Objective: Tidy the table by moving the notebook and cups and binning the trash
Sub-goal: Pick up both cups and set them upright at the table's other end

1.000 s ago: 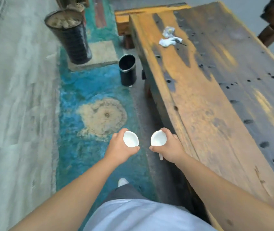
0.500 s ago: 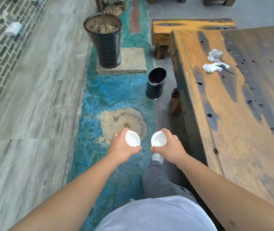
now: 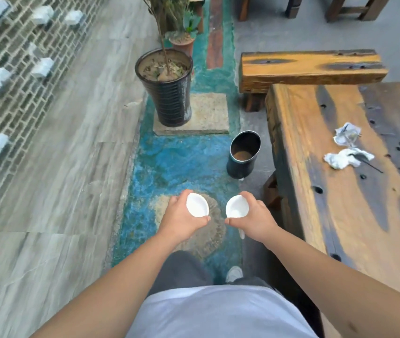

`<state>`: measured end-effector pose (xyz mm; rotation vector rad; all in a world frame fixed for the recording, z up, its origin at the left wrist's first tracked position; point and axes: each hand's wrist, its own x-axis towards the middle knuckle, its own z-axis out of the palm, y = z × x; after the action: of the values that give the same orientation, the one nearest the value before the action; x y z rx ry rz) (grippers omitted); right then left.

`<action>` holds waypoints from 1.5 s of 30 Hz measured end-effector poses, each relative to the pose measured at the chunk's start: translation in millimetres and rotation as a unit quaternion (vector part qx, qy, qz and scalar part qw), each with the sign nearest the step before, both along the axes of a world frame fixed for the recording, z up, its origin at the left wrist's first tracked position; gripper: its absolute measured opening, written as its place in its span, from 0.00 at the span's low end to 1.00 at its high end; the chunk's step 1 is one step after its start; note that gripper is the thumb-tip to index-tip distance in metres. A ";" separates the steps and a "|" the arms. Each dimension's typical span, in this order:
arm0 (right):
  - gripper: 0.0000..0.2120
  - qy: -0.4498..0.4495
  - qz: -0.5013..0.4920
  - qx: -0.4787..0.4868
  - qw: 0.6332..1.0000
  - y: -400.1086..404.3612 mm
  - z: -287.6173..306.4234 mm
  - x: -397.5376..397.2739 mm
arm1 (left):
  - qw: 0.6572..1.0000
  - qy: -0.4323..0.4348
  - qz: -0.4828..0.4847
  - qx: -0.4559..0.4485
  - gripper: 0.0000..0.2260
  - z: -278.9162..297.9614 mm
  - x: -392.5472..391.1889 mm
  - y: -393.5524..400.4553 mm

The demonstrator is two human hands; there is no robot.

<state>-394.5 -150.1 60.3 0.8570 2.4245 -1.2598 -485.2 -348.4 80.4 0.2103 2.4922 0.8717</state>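
Observation:
My left hand (image 3: 182, 219) grips a small white cup (image 3: 197, 205), and my right hand (image 3: 255, 219) grips a second white cup (image 3: 236, 206). Both cups are held side by side over the blue floor strip, left of the wooden table (image 3: 340, 215). Two crumpled white paper scraps lie on the table, one (image 3: 347, 158) nearer me and one (image 3: 347, 134) just beyond it. A black cylindrical bin (image 3: 242, 154) stands on the floor by the table's left edge, ahead of my hands. No notebook is in view.
A tall black plant pot (image 3: 167, 93) stands on a stone slab beyond the bin. A wooden bench (image 3: 311, 69) sits at the table's far end. A brick wall (image 3: 6, 81) runs along the left. My legs and a white shoe (image 3: 234, 274) are below my hands.
I have walked forward along the table; the bin, plant pot and paper scraps are closer and lower in view. Both hands hold their cups just as before.

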 end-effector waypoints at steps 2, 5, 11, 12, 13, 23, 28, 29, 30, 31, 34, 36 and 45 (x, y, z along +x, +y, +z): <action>0.41 0.001 -0.006 0.000 1.000 14.2 0.0 -28.1 | 1.000 0.002 -0.011 0.003 0.37 -1.7 -30.9 15.6; 0.41 0.001 -0.021 0.002 1.000 34.0 -1.4 -74.9 | 1.000 0.001 -0.028 0.005 0.37 -4.6 -84.9 39.4; 0.42 0.012 -0.092 0.004 0.996 66.0 -7.1 -170.4 | 0.996 -0.011 -0.080 0.024 0.38 -14.2 -213.8 90.9; 0.42 0.010 -0.109 0.005 0.994 71.7 -6.6 -184.4 | 0.995 -0.006 -0.101 0.020 0.37 -12.6 -236.0 98.8; 0.43 0.004 -0.126 0.007 0.992 77.5 -6.1 -196.6 | 0.992 -0.002 -0.124 0.012 0.37 -10.4 -256.1 106.6; 0.44 0.003 -0.336 -0.009 0.942 140.9 3.4 -263.4 | 0.957 -0.015 -0.291 0.015 0.37 7.9 -377.2 232.8; 0.43 0.031 -0.410 -0.025 0.911 194.0 -6.6 -280.0 | 0.931 -0.003 -0.366 0.008 0.37 1.9 -395.8 326.4; 0.43 0.035 -0.428 -0.027 0.903 207.5 -10.1 -283.3 | 0.925 -0.003 -0.381 0.004 0.38 0.0 -399.0 346.2; 0.43 0.040 -0.444 -0.026 0.895 220.7 -12.7 -286.0 | 0.919 -0.003 -0.394 0.001 0.38 -1.4 -401.7 364.7; 0.43 0.044 -0.457 -0.026 0.888 233.9 -14.5 -289.0 | 0.914 -0.002 -0.406 0.000 0.38 -1.4 -404.3 381.8; 0.41 0.036 -0.496 -0.028 0.867 271.5 -18.9 -292.7 | 0.896 0.004 -0.444 0.000 0.37 -1.5 -411.1 431.0; 0.42 0.025 -0.513 -0.020 0.858 293.0 -18.4 -293.1 | 0.883 0.009 -0.469 0.004 0.38 -1.6 -415.7 461.6; 0.42 0.000 -0.616 -0.031 0.787 351.5 -27.5 -287.6 | 0.797 0.006 -0.604 -0.017 0.38 -18.5 -409.0 579.9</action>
<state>-682.1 201.4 32.8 2.5975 1.6146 -1.5828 -894.2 231.5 61.8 1.5557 1.7535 0.2311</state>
